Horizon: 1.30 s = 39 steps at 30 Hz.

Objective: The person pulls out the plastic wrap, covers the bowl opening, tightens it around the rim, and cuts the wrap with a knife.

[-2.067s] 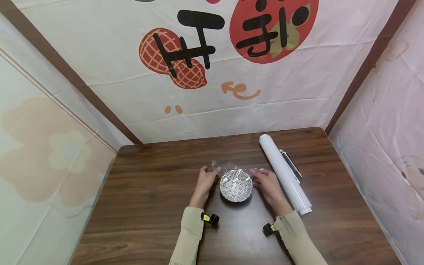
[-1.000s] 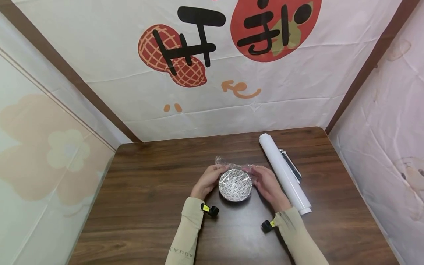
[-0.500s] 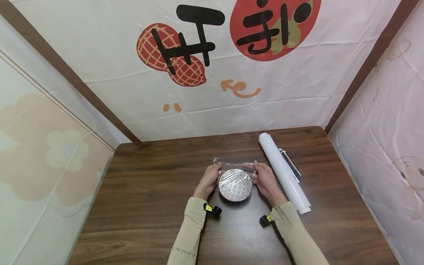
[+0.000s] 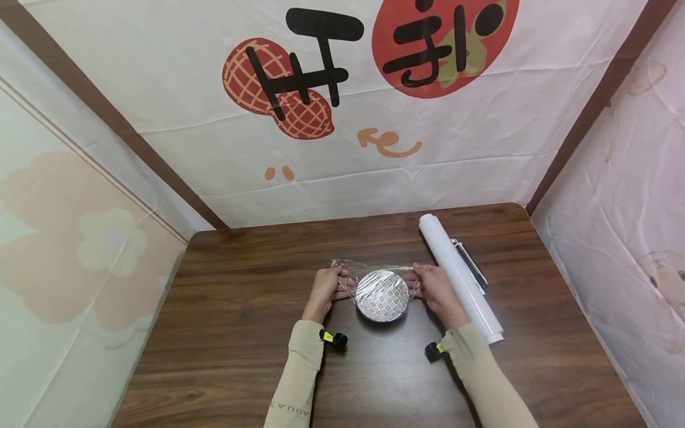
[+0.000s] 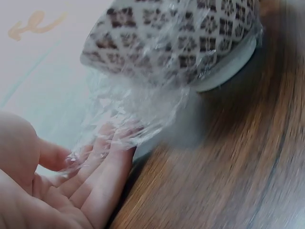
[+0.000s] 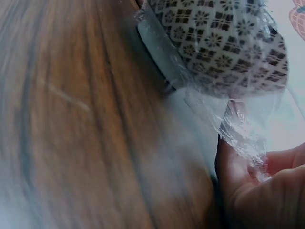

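Note:
A small bowl point(image 4: 382, 300) with a dark-on-white pattern stands on the table in the middle of the head view. Clear cling film point(image 4: 366, 267) stretches over its top, creased and shiny, with loose edges beyond the rim. At the bowl's left my left hand point(image 4: 324, 290) pinches the film; in the left wrist view the thumb presses it against the fingers, which reach under the loose film point(image 5: 138, 114). On the right side my right hand point(image 4: 436, 291) pinches the opposite edge, and the right wrist view shows gathered film point(image 6: 248, 148) between thumb and fingers.
Just right of my right hand a long white roll point(image 4: 460, 276) lies slanted on the brown wooden table point(image 4: 241, 327). Behind it lies a black-and-white utility knife point(image 4: 470, 266). Printed fabric walls point(image 4: 342, 196) border the table at the back and sides.
The hands came in close to the bowl, then spread apart again, the left moving outward. The film now shows taut creases across the bowl's top. The roll has stayed put.

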Each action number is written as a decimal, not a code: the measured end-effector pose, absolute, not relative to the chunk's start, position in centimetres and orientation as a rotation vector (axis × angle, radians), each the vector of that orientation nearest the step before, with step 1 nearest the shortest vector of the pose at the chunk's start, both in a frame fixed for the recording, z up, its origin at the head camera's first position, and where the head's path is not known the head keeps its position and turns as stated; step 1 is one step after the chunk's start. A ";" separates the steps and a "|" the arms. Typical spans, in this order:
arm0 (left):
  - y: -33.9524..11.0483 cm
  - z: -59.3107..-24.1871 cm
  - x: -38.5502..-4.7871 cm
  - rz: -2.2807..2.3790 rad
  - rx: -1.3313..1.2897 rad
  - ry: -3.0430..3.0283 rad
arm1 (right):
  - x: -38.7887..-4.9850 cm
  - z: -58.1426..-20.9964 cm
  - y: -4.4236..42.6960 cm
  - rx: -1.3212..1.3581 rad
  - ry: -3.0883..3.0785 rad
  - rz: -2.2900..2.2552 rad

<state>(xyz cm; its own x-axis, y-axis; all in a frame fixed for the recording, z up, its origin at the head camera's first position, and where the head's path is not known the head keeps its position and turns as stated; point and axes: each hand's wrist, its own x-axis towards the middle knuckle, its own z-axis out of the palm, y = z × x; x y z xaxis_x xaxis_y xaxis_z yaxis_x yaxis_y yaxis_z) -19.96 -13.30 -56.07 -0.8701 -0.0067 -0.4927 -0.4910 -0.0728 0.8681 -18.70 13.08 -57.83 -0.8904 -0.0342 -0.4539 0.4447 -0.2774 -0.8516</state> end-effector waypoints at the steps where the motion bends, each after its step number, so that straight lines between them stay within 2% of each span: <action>1: -13.5 -56.0 -20.0 2.002 -0.540 1.879 | -18.6 -57.8 13.1 0.510 1.701 -2.218; 7: -13.9 -55.6 -20.0 2.001 -0.529 1.988 | -18.0 -57.0 13.0 0.492 2.043 -2.074; 11: -14.0 -54.7 -19.6 1.822 -0.435 2.450 | -16.9 -55.4 13.1 0.332 2.439 -1.852; 13: -13.9 -54.1 -19.3 1.616 -0.284 2.731 | -16.2 -54.5 13.3 0.186 2.655 -1.670; 16: -13.8 -53.3 -18.6 1.330 0.128 2.954 | -15.0 -53.6 13.3 -0.123 2.820 -1.429; 19: -13.5 -52.8 -17.8 1.132 0.503 2.864 | -14.1 -53.3 13.1 -0.361 2.794 -1.249; 21: -13.3 -53.0 -17.3 1.040 0.617 2.747 | -13.7 -53.4 12.9 -0.442 2.754 -1.159; 32: -13.3 -54.5 -17.1 0.943 0.751 2.623 | -13.3 -54.8 13.3 -0.375 2.704 -1.102; 39: -13.4 -54.8 -17.0 1.017 0.713 2.599 | -13.2 -54.8 13.5 -0.524 2.719 -1.124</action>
<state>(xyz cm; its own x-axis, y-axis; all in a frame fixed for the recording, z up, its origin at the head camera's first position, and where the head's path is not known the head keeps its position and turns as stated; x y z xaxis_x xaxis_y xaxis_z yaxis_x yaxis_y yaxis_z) -17.04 -13.43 -54.81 -0.8456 0.5303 -0.0611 0.3479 0.6345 0.6902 -13.18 13.50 -54.81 -0.9271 -0.3746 -0.0081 -0.2595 0.6576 -0.7072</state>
